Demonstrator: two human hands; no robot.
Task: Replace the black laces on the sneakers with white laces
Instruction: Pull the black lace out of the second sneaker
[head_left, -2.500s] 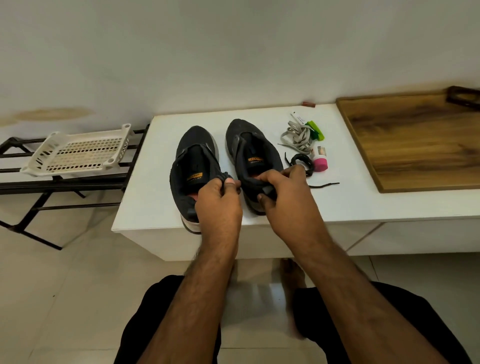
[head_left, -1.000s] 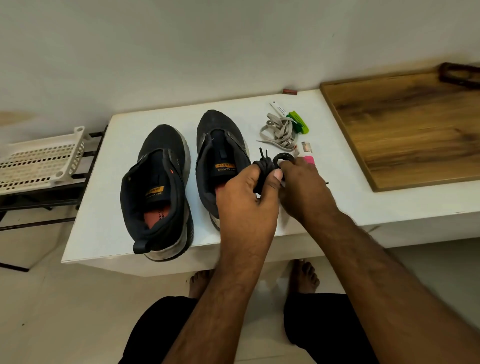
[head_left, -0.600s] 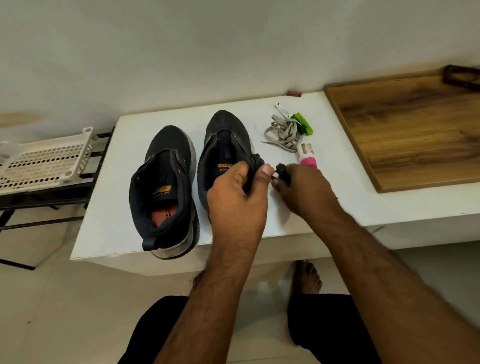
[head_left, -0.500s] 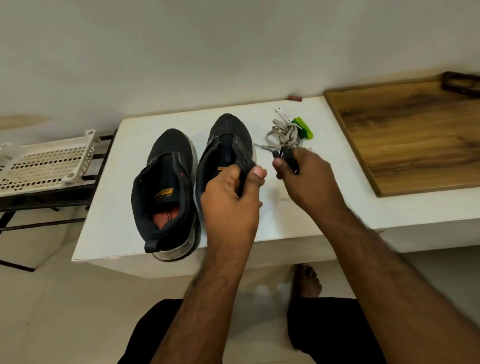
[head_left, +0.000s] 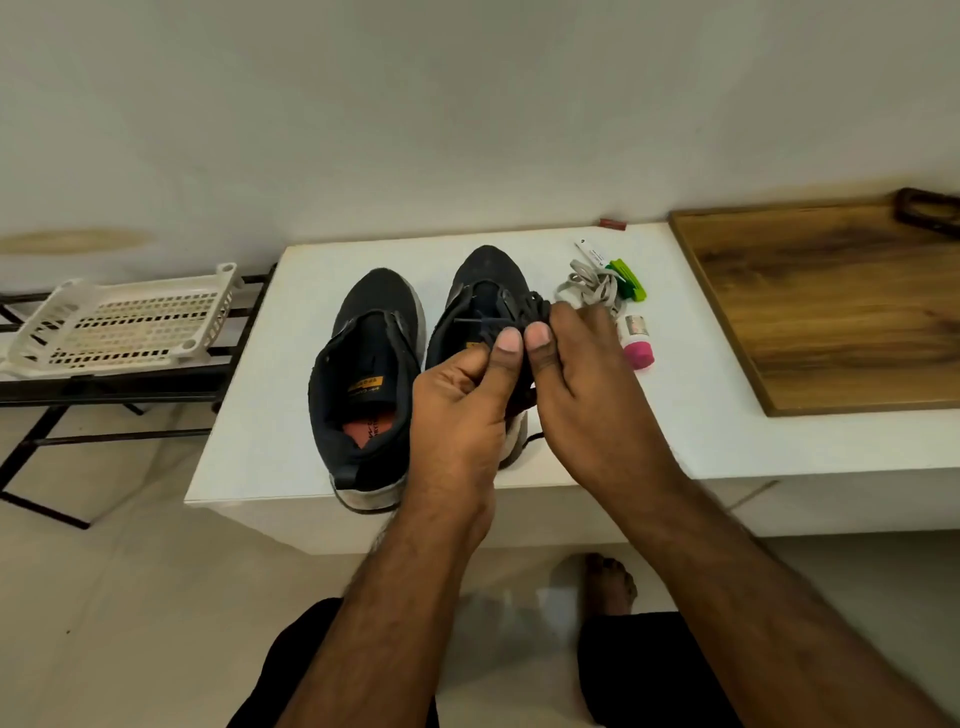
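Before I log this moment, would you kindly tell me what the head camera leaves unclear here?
- Head view: most of the bunched black lace hides behind the left hand and right hand.
- Rear of the right black sneaker is covered by both hands.
- Print on the small pink-capped tube is too small to read.
- The dark object on the wooden board is cut off by the right edge.

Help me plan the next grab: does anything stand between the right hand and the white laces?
Nothing visible does. The white laces lie on the table just beyond the right hand, which holds bundled black laces.
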